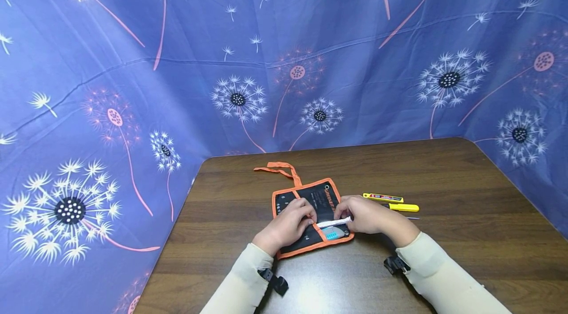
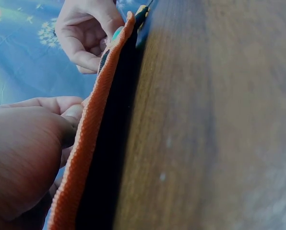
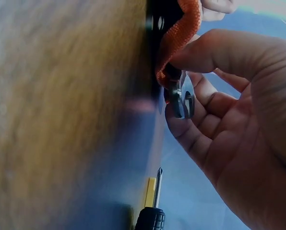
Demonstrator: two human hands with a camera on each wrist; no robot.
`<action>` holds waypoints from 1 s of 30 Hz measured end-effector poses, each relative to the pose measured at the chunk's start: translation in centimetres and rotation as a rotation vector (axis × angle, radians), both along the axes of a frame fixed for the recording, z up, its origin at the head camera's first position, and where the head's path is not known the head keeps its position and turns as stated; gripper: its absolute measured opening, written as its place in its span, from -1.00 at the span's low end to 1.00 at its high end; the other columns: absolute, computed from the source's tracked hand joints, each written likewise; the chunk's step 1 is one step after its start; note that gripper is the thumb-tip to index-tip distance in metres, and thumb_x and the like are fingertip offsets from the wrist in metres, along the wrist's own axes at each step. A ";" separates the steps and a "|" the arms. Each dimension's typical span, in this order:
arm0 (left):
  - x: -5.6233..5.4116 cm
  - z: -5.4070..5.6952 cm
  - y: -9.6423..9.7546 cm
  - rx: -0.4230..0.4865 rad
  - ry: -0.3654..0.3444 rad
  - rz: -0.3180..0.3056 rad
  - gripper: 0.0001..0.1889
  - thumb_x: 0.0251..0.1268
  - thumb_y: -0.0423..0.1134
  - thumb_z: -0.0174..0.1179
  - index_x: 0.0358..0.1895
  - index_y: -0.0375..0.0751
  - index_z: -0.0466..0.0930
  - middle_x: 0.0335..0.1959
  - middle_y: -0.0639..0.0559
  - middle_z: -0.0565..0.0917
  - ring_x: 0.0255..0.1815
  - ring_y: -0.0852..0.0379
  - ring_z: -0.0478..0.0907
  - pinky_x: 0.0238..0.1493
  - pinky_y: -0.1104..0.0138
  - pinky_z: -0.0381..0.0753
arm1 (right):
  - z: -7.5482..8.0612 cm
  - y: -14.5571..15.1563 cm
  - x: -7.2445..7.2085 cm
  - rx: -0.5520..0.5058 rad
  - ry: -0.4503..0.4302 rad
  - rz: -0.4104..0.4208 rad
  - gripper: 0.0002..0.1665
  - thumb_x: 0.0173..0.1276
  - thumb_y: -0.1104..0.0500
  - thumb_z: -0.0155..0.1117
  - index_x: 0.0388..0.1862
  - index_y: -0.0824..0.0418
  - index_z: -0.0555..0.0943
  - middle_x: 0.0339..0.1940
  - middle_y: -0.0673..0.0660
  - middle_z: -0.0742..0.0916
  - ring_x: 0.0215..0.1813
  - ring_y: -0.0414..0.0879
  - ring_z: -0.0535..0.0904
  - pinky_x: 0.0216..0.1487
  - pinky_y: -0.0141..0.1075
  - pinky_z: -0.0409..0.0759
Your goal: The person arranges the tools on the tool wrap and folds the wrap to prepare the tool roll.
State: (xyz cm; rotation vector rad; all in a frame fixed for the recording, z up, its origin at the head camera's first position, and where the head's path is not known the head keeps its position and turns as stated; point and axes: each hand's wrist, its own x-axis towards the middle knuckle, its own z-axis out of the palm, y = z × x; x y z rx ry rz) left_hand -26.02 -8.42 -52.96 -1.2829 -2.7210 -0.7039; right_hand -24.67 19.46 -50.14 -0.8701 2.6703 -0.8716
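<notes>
A black tool pouch with orange trim (image 1: 317,198) lies unrolled on the wooden table, its pockets marked with numbers. Thumb and fingers of my left hand (image 1: 288,223) pinch the orange band across the pouch; the left wrist view shows the pinch at the orange edging (image 2: 88,124). My right hand (image 1: 366,213) pinches a silvery wrench (image 1: 334,223) at the pouch's right side. The wrench's notched metal end (image 3: 184,103) shows between thumb and fingers in the right wrist view; its other end meets the band. A teal-and-grey utility knife (image 1: 334,233) sits in the pouch, nearer me.
Right of the pouch lie a flat yellow case (image 1: 383,197), a yellow-handled tool (image 1: 404,207) and a thin metal shaft (image 1: 412,218). Orange tie straps (image 1: 284,170) trail behind the pouch. A blue dandelion-print cloth (image 1: 284,57) hangs beyond the table.
</notes>
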 end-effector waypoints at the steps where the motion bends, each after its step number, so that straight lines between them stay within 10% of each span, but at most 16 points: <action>1: 0.0 0.0 0.0 -0.002 0.004 -0.002 -0.89 0.56 -0.23 0.24 -0.17 0.14 0.60 -0.14 0.27 0.47 0.02 0.26 0.45 0.11 0.32 0.50 | 0.0 0.0 0.0 0.000 -0.002 -0.001 -0.61 0.12 0.45 0.46 -0.25 -0.04 0.74 -0.25 -0.09 0.63 -0.26 -0.16 0.53 -0.29 -0.29 0.52; 15: -0.1 -0.1 0.0 0.013 0.056 -0.021 -0.88 0.57 -0.27 0.21 -0.16 0.11 0.57 -0.14 0.24 0.46 -0.04 0.23 0.44 0.07 0.32 0.48 | 0.3 0.9 0.0 0.007 0.085 -0.037 -0.66 0.10 0.44 0.48 -0.31 0.04 0.63 -0.29 -0.02 0.58 -0.24 -0.12 0.53 -0.22 -0.28 0.54; 30: -0.1 -0.2 0.0 0.016 0.053 -0.010 -0.88 0.57 -0.28 0.21 -0.16 0.11 0.56 -0.13 0.25 0.46 -0.03 0.23 0.43 0.07 0.31 0.48 | 1.1 2.5 -0.2 0.171 -0.017 -0.144 -0.67 0.04 0.25 0.71 -0.40 0.04 0.64 -0.43 -0.02 0.59 -0.36 -0.15 0.45 -0.31 -0.22 0.44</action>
